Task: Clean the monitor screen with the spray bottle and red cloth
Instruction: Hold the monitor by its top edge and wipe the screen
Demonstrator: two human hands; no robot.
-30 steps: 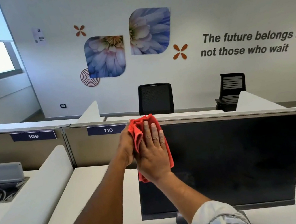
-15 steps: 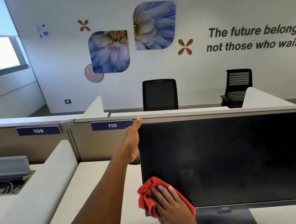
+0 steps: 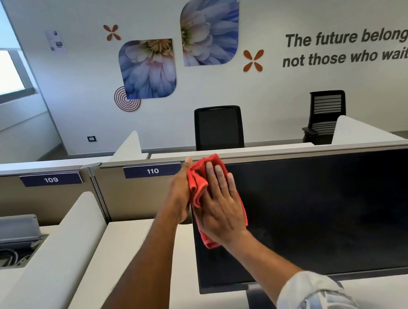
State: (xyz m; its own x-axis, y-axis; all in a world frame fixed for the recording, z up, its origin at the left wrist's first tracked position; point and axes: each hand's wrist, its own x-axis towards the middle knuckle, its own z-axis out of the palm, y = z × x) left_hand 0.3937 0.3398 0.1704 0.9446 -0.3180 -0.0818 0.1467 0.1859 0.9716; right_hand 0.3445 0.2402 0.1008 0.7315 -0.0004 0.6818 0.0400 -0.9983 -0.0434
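A black monitor point(image 3: 326, 215) stands on the white desk point(image 3: 135, 270), its screen dark. My right hand point(image 3: 223, 209) lies flat on the red cloth point(image 3: 197, 181) and presses it against the screen's upper left corner. My left hand point(image 3: 179, 192) grips the monitor's left edge near the top, thumb at the upper corner. The cloth bunches between the two hands. No spray bottle is in view.
Beige partitions with labels 109 point(image 3: 51, 179) and 110 point(image 3: 152, 171) run behind the desk. White side dividers point(image 3: 54, 256) flank it. Two black chairs point(image 3: 218, 128) stand by the far wall. A grey cable tray point(image 3: 4, 245) with wires sits on the left desk.
My right hand swept the cloth from the screen's upper left down to the lower left corner, then back up to the upper left. My left hand stayed on the monitor's left edge.
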